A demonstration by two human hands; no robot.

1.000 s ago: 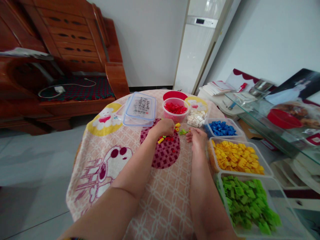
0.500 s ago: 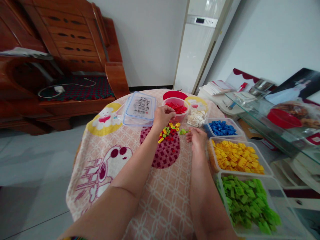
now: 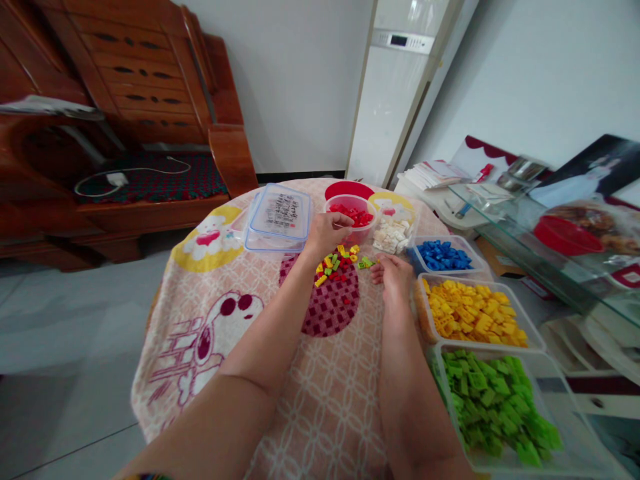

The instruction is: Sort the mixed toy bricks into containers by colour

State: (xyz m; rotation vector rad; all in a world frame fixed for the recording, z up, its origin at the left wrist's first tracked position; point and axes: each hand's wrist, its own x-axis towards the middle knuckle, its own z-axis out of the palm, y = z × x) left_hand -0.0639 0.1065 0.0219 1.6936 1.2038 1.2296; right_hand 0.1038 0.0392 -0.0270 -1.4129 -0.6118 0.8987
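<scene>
My left hand (image 3: 326, 233) is at the near left edge of a round clear tub of red bricks (image 3: 356, 215). Its fingertips are pinched together, and whatever may be between them is too small to make out. Below it on the cloth lies a loose pile of red, yellow and green toy bricks (image 3: 330, 263). My right hand (image 3: 394, 272) rests on the table, right of a few green bricks (image 3: 365, 263). Its thumb and fingers are closed, perhaps around a small piece that I cannot make out. A single red brick (image 3: 347, 301) lies nearer to me.
Along the right stand clear boxes of blue bricks (image 3: 444, 256), yellow bricks (image 3: 477, 313) and green bricks (image 3: 495, 400). White bricks (image 3: 391, 236) lie behind my right hand. Lidded plastic boxes (image 3: 281, 215) sit at the back left, and a red lid (image 3: 349, 189) behind the tub.
Little differs. My left hand's fingertips have shifted very slightly at the tub's edge; my right hand stays by the green bricks.
</scene>
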